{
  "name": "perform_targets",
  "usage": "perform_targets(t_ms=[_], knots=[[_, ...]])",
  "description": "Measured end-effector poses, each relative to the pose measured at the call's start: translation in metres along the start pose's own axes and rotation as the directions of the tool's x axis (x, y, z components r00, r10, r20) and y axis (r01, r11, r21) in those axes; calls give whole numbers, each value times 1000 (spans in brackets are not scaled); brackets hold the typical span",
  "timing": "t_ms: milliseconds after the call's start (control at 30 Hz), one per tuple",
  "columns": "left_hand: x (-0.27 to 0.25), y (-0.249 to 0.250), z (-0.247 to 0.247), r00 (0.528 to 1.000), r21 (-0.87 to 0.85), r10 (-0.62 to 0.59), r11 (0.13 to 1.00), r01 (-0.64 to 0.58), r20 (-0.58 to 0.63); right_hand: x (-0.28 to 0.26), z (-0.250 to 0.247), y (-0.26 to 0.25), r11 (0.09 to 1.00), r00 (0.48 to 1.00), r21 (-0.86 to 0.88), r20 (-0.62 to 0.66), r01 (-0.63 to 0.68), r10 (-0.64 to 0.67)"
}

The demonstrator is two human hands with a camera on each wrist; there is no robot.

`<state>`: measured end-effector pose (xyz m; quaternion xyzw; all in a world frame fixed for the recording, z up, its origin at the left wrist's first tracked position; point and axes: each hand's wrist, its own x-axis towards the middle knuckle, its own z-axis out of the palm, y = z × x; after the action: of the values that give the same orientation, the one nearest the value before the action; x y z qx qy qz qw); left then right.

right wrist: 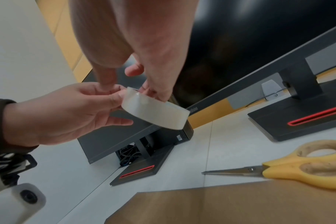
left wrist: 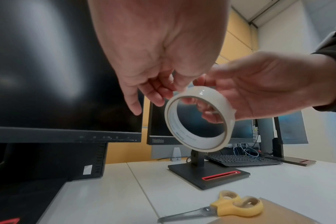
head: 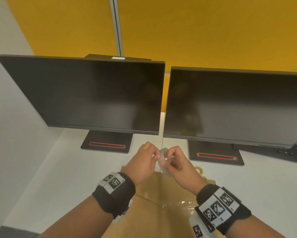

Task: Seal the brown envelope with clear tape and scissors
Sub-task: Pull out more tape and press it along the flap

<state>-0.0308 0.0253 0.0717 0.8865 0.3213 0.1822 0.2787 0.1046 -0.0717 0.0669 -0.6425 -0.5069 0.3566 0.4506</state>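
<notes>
Left hand (head: 143,162): raised above the desk, fingers curled, fingertips pinching the near-left rim of the roll of clear tape (left wrist: 199,119). Right hand (head: 177,162): raised beside it, thumb and fingers curled onto the roll's outer band and through its centre. Roll of clear tape: held in the air between both hands, tilted, above the far edge of the brown envelope (head: 163,203). Brown envelope: flat on the white desk (head: 67,169) at the near centre, under both forearms, with a glossy patch near the right wrist. Yellow-handled scissors (right wrist: 297,165): lying closed at the envelope's far right corner, handles partly on the envelope, blades on the desk pointing left. Black wristbands (head: 115,194): one per wrist, with printed square markers. Two dark monitors (head: 92,95): side by side at the far side of the desk, on black bases with red slots. Black keyboard (head: 288,153): far right. Yellow partition wall (head: 195,31): behind the monitors.
</notes>
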Motion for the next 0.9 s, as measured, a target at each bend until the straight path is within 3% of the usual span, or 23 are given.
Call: perform_targets(t_ms=[67, 200, 300, 533, 667, 767, 900], knots=[[1, 1, 1, 1000, 53, -7, 999, 8, -11, -1, 2, 3, 1000, 999, 18, 46, -25, 24], [3, 3, 2, 999, 127, -32, 991, 36, -35, 0, 7, 3, 973, 997, -226, 45, -48, 60], [2, 5, 3, 998, 142, -58, 988, 61, -23, 0, 9, -2, 950, 997, -306, 36, -57, 72], [-9, -5, 7, 979, -237, -204, 952, 195, -13, 8, 5, -10, 921, 989, -377, 64, -97, 131], [-10, -25, -10, 945, -390, -326, 873, 292, -23, 4, -3, 3, 904, 946, -424, 274, -45, 175], [-20, -42, -14, 944, -332, -328, 886, 324, 46, -1, -2, 6, 905, 927, -425, 352, 32, 133], [-33, -52, -1, 934, -255, -343, 899, 357, 99, 1, 9, -7, 899, 938, -437, 324, 35, 121]])
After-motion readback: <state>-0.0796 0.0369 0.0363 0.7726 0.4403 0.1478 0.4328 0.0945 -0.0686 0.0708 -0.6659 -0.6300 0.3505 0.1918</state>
